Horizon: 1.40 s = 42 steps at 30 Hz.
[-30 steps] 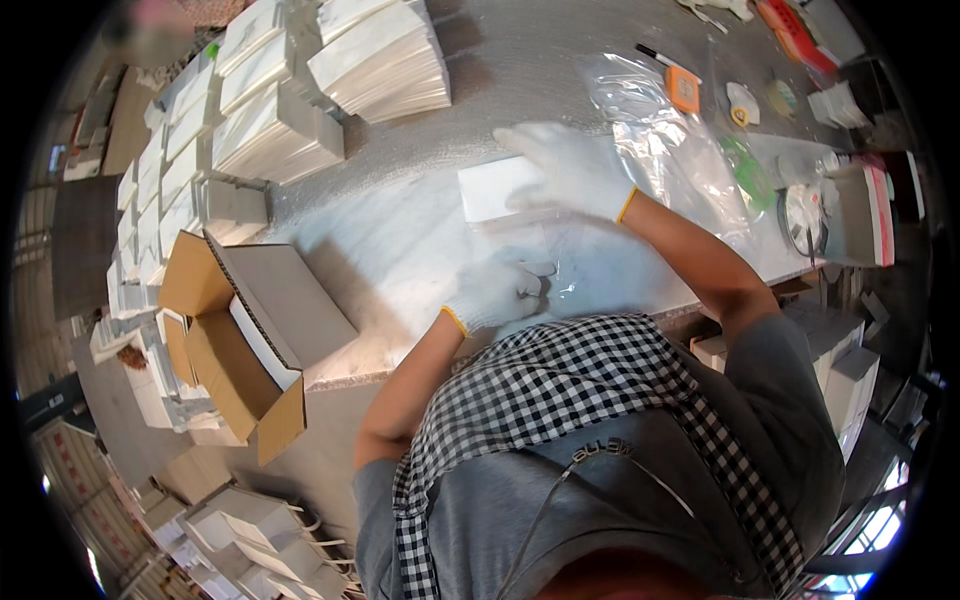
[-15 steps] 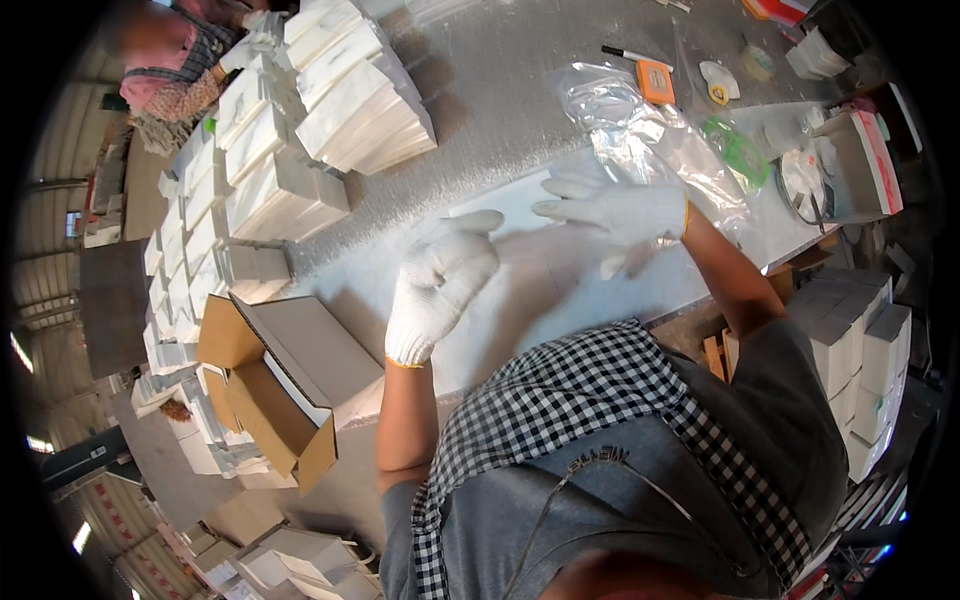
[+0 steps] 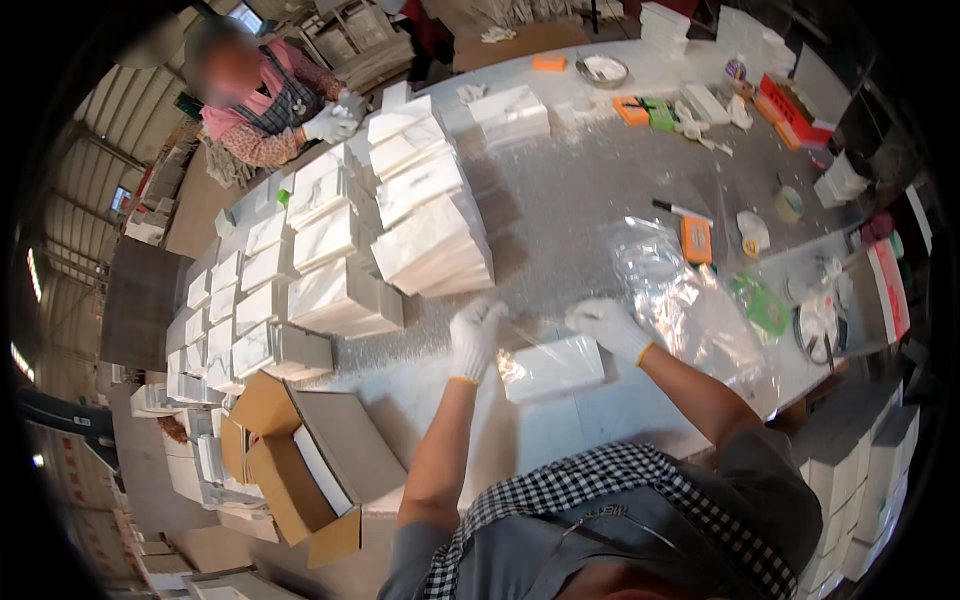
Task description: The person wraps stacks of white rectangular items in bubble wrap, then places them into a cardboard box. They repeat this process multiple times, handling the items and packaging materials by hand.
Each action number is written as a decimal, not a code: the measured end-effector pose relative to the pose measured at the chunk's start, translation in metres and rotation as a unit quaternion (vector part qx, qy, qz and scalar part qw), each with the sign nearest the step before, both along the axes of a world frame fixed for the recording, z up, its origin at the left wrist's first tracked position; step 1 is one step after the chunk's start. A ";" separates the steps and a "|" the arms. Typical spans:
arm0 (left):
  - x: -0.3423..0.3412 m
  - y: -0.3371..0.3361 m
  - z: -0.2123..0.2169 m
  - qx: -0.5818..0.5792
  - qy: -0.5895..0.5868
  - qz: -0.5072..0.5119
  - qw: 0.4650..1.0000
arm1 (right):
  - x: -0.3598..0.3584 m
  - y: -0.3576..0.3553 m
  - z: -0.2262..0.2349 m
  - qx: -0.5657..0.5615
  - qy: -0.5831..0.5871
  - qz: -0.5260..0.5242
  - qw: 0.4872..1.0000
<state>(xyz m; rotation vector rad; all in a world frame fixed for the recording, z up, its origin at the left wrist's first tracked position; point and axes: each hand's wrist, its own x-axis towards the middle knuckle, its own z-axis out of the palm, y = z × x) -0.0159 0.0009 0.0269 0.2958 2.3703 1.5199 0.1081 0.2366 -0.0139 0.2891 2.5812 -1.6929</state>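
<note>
Both of my hands wear white gloves. A flat white box lies on the table in front of me, inside a clear plastic bag. My left hand grips the bag's open edge at the box's left end. My right hand holds the bag's edge just above the box's right end. The clear film stretches between the two hands. More clear bags lie in a loose pile to the right of my right hand.
Stacks of white boxes fill the table's left and far side. An open cardboard carton stands at my lower left. A marker, an orange tool and tape rolls lie right. Another person in gloves works at the far left.
My hands have moved farther out over the table. They now hold a clear bag open around the white box, which lies nearer me than the hands.
</note>
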 end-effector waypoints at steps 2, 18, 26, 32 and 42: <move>0.000 -0.001 -0.015 -0.103 -0.005 -0.041 0.994 | -0.007 0.015 0.012 0.090 -0.062 0.064 0.992; 0.017 -0.005 -0.035 0.034 -0.184 0.003 0.982 | -0.418 0.166 0.092 0.552 0.046 0.058 0.830; 0.018 -0.008 -0.034 0.021 -0.200 -0.018 0.980 | -0.472 0.156 0.107 0.537 -0.061 0.172 0.823; 0.017 -0.005 -0.030 0.009 -0.178 -0.022 0.984 | -0.443 0.149 0.117 0.508 -0.047 0.147 0.847; 0.015 -0.004 -0.041 0.091 -0.205 0.016 0.974 | -0.254 0.128 0.108 0.392 0.099 0.208 0.891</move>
